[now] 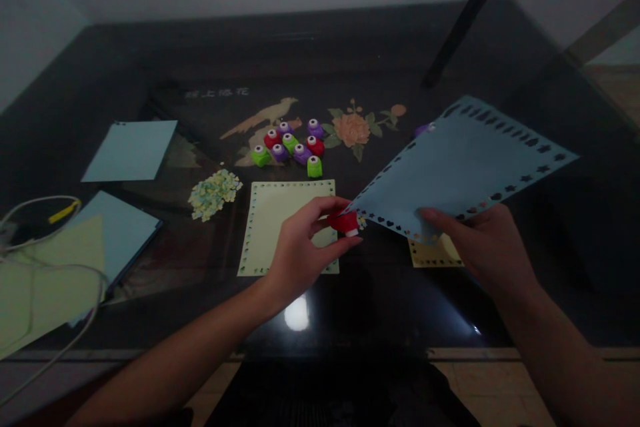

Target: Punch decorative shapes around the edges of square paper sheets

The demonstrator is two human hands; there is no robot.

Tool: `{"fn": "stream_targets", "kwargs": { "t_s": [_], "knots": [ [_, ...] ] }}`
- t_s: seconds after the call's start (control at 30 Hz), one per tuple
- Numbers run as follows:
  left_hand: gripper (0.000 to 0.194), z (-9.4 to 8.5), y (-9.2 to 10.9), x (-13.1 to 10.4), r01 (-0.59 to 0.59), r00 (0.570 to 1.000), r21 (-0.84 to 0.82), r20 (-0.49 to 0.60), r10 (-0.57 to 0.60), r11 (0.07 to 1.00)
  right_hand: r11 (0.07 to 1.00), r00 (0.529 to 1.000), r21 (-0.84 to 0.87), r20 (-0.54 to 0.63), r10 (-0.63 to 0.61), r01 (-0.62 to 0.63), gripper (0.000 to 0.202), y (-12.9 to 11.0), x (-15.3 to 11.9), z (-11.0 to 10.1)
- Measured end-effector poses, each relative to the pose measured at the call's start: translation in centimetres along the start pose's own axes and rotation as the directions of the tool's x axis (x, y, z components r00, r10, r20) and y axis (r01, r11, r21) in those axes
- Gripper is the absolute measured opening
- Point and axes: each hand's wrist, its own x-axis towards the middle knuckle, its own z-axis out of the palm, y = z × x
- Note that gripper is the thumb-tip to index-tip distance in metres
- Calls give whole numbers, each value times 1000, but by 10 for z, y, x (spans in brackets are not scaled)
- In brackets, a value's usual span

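Observation:
Between the thumb and fingers of my left hand [310, 237] is a small red craft punch [344, 221] with a white button facing down. A corner of a blue sheet of paper [450, 160] meets the punch; whether it sits inside the slot I cannot tell. My right hand [487, 243] pinches the sheet's near edge, thumb on top, and holds it tilted above the table. Rows of small punched shapes run along the sheet's edges. Beneath my left hand lies a pale yellow sheet [270, 227], also punched around its border.
Several red, green and purple punches [289, 142] stand mid-table. A pile of paper bits [215, 193] lies left of the yellow sheet. Farther left are a blue sheet [131, 150], more paper [45, 280] and a white cable [95, 310]. A dark pole [470, 17] rises back right.

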Motion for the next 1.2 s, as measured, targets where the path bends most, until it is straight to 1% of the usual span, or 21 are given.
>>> {"fn": "stream_targets", "kwargs": {
  "t_s": [0.1,0.2,0.3,0.37,0.4,0.47,0.5,0.53,0.6,0.63,0.67,0.73,0.8,0.87,1.0,1.07,1.2],
  "knots": [
    [39,0,4,0,25,999,-112,28,-22,993,999,999,-4,-36,-41,41,15,-5,0,0],
    [39,1,6,-1,13,999,-177,50,-4,984,996,996,-43,-47,-75,73,10,-11,-1,0],
    [40,1,5,-2,-11,998,-178,63,23,984,991,990,-59,-61,-124,120,9,-13,-3,1],
    [40,1,4,-2,-30,996,-148,74,41,989,987,982,-38,-98,-161,158,12,-11,-5,-1],
    [39,0,3,-2,-44,995,-125,80,54,991,984,979,-21,-98,-180,179,12,-10,-5,-3],
    [37,-2,4,-2,-97,990,-67,98,103,993,970,970,28,13,-243,243,13,-9,-2,-11],
    [35,-3,5,-1,-143,983,-34,107,146,989,960,950,62,136,-280,274,21,-9,0,-16],
    [33,-4,7,-1,-199,973,-3,118,198,980,950,916,98,252,-311,296,31,-10,3,-21],
    [31,-6,9,1,-309,944,50,135,300,950,937,844,147,406,-350,318,41,-14,10,-29],
    [31,-7,10,1,-350,931,73,142,338,934,929,816,162,444,-369,332,40,-16,12,-30],
    [31,-7,11,1,-378,920,92,148,363,921,922,802,171,457,-386,346,36,-17,14,-30],
    [33,-7,12,1,-411,906,117,158,392,904,905,788,196,444,-426,378,27,-20,14,-26],
    [35,-7,11,0,-435,895,127,168,413,891,893,808,211,381,-449,397,22,-21,11,-20],
    [37,-7,10,-1,-447,888,127,182,423,885,883,816,231,342,-466,408,23,-22,7,-15],
    [45,-7,8,-3,-421,894,114,218,391,900,882,821,220,327,-468,416,24,-24,4,-14],
    [45,-8,8,-3,-430,890,101,219,401,897,881,823,211,318,-471,423,22,-24,4,-15],
    [39,-9,9,-1,-511,848,112,226,479,852,871,814,222,314,-489,437,20,-27,2,-16]
  ]
}}
